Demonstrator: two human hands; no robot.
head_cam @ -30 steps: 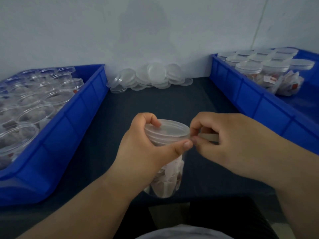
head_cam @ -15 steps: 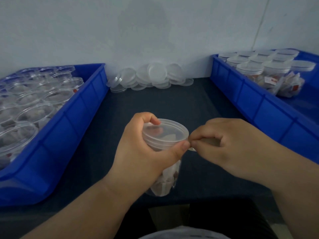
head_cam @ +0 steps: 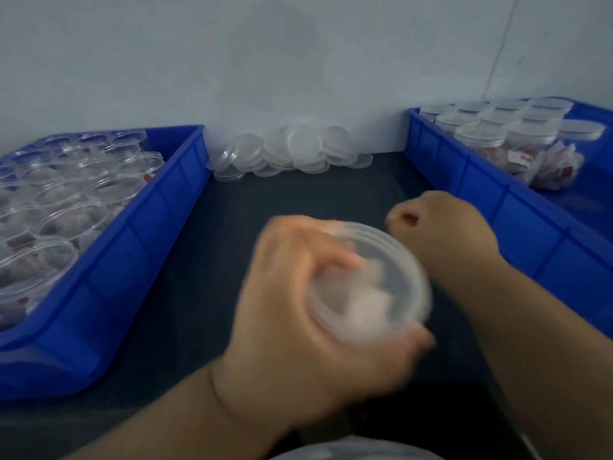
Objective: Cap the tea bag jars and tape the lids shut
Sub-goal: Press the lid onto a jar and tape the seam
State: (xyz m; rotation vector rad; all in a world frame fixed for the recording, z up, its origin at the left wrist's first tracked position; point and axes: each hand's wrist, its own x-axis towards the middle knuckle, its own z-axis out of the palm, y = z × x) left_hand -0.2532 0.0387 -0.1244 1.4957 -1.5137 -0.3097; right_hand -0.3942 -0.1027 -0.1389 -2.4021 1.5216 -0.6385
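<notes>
**Tabletop** (head_cam: 282, 207): dark, backed by a pale wall; everything listed is carried on it.

**Left bin** (head_cam: 132, 260): blue, set along the left edge and packed with open jars (head_cam: 73, 220).

**Right bin** (head_cam: 497, 200): blue, set along the right edge, with capped jars (head_cam: 481, 137) ranked at its far end.

**Lids** (head_cam: 292, 151): a clear heap, piled against the wall between the bins.

**Left hand** (head_cam: 292, 310): wrapped round the jar and blurred, with fingers over the far side and thumb by the near rim.

**Right hand** (head_cam: 444, 224): fingers curled in a loose fist, just beyond the jar's far right rim. Whether tape is pinched, or the rim touched, cannot be told.

**Jar** (head_cam: 331, 323): held over the near middle of the tabletop. It is tilted so that its long axis runs toward the camera.

**Lid** (head_cam: 391, 263): seated on the jar, face shown. No tape is made out at its seam. The seam lies to the near left of the right hand, which is judged the nearer hand for taping.

**Tea bags** (head_cam: 557, 167): loose, beside the capped jars.
</notes>
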